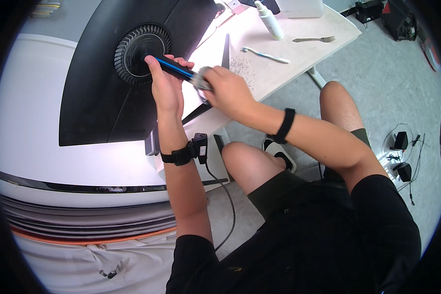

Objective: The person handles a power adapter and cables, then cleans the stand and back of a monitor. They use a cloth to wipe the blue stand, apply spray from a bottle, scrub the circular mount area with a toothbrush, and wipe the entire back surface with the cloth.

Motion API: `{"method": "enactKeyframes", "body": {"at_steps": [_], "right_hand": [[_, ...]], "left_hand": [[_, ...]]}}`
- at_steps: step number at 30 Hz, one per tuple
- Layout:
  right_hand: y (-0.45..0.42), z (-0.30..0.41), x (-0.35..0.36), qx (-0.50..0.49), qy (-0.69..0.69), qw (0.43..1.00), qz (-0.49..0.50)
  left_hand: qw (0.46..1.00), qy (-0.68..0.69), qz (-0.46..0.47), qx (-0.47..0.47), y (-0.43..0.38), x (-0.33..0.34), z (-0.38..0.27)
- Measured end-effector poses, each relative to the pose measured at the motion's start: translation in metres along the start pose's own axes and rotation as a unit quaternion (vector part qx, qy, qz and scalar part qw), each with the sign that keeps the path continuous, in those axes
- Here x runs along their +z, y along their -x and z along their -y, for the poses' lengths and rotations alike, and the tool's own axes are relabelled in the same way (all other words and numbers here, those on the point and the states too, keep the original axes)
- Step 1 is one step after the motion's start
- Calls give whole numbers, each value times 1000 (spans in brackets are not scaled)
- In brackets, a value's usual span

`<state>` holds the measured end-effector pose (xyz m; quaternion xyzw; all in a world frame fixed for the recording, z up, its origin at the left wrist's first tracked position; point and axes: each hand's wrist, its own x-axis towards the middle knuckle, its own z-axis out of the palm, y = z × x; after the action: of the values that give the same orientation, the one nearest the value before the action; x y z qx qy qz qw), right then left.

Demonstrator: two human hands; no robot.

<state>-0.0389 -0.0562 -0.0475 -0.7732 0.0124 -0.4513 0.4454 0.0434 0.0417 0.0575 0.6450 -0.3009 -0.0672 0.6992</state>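
My left hand [167,86] grips a slim black bar with a blue stripe [174,69], its thumb lying along the near end. At the bar's other end my right hand [228,90] is closed on a blurred grey item [202,79], perhaps a cloth or a pad, pressed against or wrapped around that end. Behind the left hand stands the black back of a large monitor [95,99] with a ribbed ring. Beyond the right hand, dark crumbs [244,70] are scattered on the white table [279,75]. A white and blue toothbrush [266,55] lies beside them.
A metal fork [314,39] and a white spray bottle [270,22] are farther back on the table. A dark stand leg [225,51] shows by the monitor. Stacked panels [88,217] stand at left. A cable [231,205] hangs from my left wrist device [200,145]. Black adapters [401,140] lie on the floor.
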Motion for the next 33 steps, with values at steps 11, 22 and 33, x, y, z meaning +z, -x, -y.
{"method": "enactKeyframes", "body": {"at_steps": [11,22,33], "right_hand": [[-14,16,8,-61,-27,995,-68],[53,-31,-6,83,70,990,91],[71,-38,-73,183,-95,978,29]], "left_hand": [[997,49,54,-35,-2,-4,-15],[993,61,-98,31,-12,20,15],[978,65,-200,7,-18,23,-10]]}}
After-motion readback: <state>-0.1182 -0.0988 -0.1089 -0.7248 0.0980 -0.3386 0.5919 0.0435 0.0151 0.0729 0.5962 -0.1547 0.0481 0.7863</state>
